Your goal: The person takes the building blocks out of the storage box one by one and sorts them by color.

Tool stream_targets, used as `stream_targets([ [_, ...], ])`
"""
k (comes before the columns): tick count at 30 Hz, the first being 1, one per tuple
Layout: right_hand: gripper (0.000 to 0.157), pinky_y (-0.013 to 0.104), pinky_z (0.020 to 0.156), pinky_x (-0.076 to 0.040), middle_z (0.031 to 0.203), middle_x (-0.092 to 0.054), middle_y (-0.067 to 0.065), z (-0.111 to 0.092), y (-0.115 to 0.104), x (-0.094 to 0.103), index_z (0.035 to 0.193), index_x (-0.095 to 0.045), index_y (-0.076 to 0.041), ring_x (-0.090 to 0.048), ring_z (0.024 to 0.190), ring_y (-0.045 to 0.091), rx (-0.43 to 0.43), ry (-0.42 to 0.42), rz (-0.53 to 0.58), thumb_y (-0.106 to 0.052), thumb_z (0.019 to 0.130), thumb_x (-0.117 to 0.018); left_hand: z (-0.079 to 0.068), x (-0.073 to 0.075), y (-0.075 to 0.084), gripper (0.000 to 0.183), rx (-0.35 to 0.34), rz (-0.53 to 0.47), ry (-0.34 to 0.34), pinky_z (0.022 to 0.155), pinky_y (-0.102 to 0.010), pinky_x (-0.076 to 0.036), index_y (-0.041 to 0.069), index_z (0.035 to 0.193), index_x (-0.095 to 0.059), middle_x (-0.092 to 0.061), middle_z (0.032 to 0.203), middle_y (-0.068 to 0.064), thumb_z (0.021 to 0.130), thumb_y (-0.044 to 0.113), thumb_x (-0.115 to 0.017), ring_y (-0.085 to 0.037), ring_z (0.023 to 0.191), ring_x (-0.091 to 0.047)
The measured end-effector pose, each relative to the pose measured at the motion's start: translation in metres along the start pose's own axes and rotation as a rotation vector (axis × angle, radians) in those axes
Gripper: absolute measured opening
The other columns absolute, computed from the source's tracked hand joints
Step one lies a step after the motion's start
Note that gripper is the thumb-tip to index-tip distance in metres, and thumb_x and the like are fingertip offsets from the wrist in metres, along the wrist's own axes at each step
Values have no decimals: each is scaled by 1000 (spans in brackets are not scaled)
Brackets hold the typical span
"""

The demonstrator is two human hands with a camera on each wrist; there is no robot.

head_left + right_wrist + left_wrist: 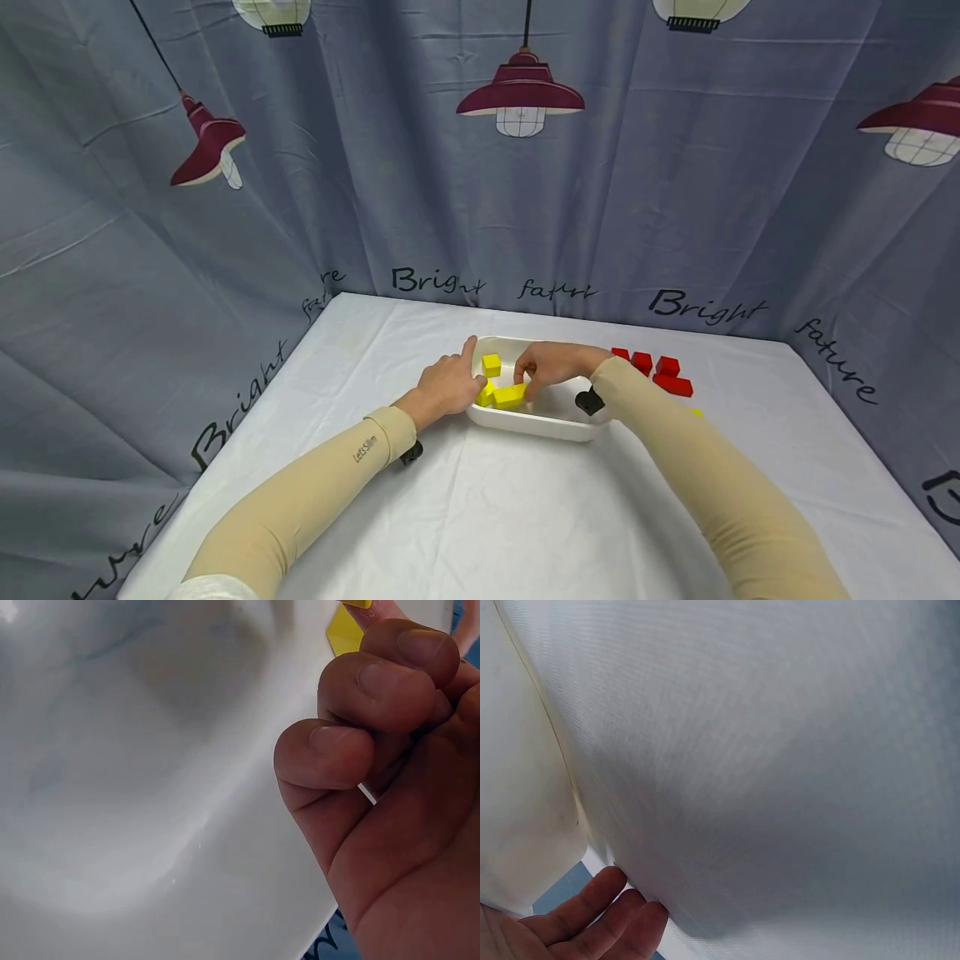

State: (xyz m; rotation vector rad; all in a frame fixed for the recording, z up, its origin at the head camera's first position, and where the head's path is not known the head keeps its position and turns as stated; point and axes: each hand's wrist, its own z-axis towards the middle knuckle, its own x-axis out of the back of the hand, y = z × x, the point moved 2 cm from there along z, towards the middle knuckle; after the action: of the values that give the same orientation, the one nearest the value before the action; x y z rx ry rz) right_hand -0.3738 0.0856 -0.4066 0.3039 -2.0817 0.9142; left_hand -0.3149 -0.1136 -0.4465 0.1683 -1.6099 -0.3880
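Observation:
A white tray (pixel 534 427) lies on the table with three yellow blocks in its left part. My left hand (pixel 447 385) holds the tray's left end, thumb over the rim and index finger pointing forward along it. In the left wrist view its other fingers (pixel 634 926) are outside the tray wall (pixel 525 765). Inside the tray, my right hand (pixel 555 364) pinches the right end of a long yellow block (pixel 508 397) between thumb and index finger. A yellow cube (pixel 491 365) sits behind it, and another yellow block (pixel 485 393) touches its left end.
Several red blocks (pixel 672 385) lie on the table right of the tray, some partly behind my right forearm. A bit of yellow (pixel 697 412) shows past that sleeve. The white-covered table (pixel 517 508) meets a grey printed curtain (pixel 450 208) at the back.

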Motion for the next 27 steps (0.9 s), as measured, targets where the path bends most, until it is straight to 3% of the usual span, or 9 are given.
stream_targets([
  [12, 23, 31, 71, -39, 70, -48, -1, -25, 9, 15, 101, -72, -17, -46, 70, 14, 24, 33, 34, -23, 81, -82, -1, 1, 1, 78, 8, -3, -2, 94, -51, -52, 15, 162, -13, -60, 139, -17, 97, 42, -46, -31, 124, -60],
  [27, 25, 32, 69, -39, 69, -47, 0, -71, 24, 25, 102, -71, -17, -45, 68, 15, -9, 104, 56, -27, 83, -82, -1, 1, 0, 78, 12, -18, -2, 94, -51, -51, 15, 162, -13, -59, 139, -18, 97, 42, -46, -33, 124, -60],
])
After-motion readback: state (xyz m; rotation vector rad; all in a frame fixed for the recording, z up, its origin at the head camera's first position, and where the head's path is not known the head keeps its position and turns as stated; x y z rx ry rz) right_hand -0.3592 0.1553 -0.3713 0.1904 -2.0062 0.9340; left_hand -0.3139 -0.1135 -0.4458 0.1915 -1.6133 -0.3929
